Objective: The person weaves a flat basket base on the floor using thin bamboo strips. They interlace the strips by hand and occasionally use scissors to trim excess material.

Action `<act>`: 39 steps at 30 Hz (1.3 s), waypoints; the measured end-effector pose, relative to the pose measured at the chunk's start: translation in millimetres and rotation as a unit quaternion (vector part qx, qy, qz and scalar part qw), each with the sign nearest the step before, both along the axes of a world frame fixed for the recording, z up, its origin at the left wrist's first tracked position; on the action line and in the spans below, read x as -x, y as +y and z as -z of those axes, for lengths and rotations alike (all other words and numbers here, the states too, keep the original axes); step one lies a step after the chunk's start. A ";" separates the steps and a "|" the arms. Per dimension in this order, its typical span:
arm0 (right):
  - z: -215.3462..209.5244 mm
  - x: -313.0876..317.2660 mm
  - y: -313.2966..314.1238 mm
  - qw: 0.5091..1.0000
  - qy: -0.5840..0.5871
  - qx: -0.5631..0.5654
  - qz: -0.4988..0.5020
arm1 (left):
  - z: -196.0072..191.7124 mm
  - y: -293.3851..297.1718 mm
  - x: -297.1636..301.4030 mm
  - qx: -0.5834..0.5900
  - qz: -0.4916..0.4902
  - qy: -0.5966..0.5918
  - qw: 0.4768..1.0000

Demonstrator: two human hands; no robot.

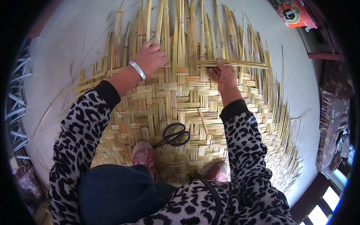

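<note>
Kneeling on the woven reed mat spread over the pale floor, we press our left hand down, fingers curled over the loose upright strips at the mat's far edge. Our right hand pinches a horizontal reed strip running off to the right. Black scissors lie shut on the mat near us, just beside our pink shoes. A silver bangle circles our left wrist.
</note>
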State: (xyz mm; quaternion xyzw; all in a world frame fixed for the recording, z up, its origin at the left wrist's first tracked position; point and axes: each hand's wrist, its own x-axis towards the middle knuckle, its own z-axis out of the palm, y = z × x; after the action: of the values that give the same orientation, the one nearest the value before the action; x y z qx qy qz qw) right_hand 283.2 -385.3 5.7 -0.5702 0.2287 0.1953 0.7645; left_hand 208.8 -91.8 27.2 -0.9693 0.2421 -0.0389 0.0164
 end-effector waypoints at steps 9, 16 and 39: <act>4.6 -0.7 -2.4 1.000 0.000 0.001 -0.006 | -11.2 -1.9 -10.7 -0.036 0.049 0.054 0.997; 2.7 0.1 -3.7 1.000 -0.006 -0.008 -0.019 | -14.7 -16.8 -8.5 -0.118 0.042 0.093 0.988; 2.2 -1.7 -3.2 1.000 -0.004 0.010 -0.018 | 9.9 -14.8 19.0 0.023 -0.015 -0.019 0.999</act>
State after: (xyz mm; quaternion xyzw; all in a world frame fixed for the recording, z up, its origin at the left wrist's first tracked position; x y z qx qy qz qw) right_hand 285.0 -388.5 3.5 -0.5828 0.2176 0.2047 0.7557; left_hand 189.8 -106.6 17.3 -0.9720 0.2262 -0.0630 -0.0006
